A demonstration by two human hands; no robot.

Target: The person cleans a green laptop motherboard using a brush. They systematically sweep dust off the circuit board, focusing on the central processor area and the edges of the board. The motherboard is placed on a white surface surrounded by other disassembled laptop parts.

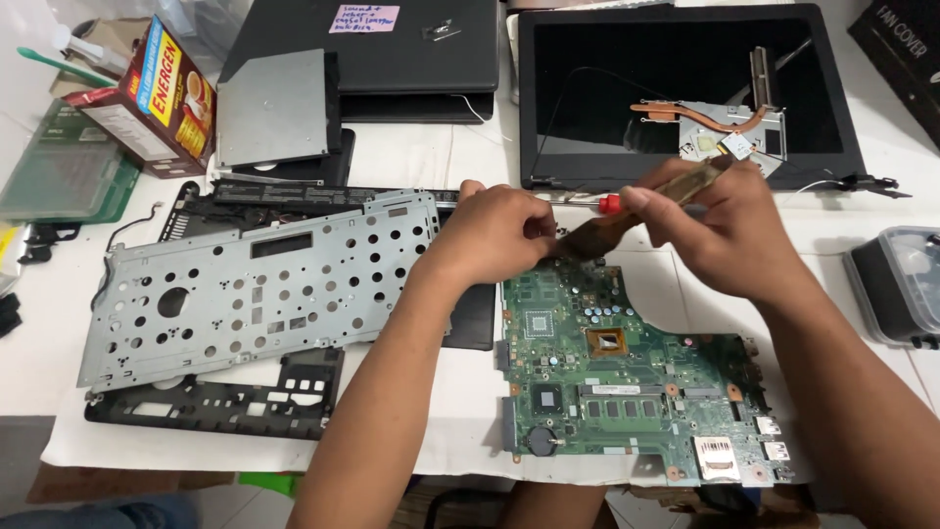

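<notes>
White tabletop [411, 157] fills my view, with a pale sheet [460, 431] spread under the work at the lower middle. At the upper left I see a red and yellow carton [162, 93] standing tilted beside a translucent green case [64, 167]. Right of it lies a flat grey metal drive [277, 108]. Below, at the left centre, a perforated grey metal plate [259, 284] rests on a black plastic frame [225, 404]. At the top centre sits a closed black laptop [392, 59] with a small pink paper note [363, 18] stuck on it. My left hand [490, 235] is curled shut, pinching the lower end of a worn brown brush [627, 220]. My right hand [720, 235] grips the brush's upper part, fingers closed round it. The brush hangs just above the top edge of the green circuit board [627, 377], at the lower centre right. A black screen panel [685, 88] at the upper right carries a copper-piped cooling fan [729, 127]. A clear-lidded dark box [901, 284] sits at the right edge.
</notes>
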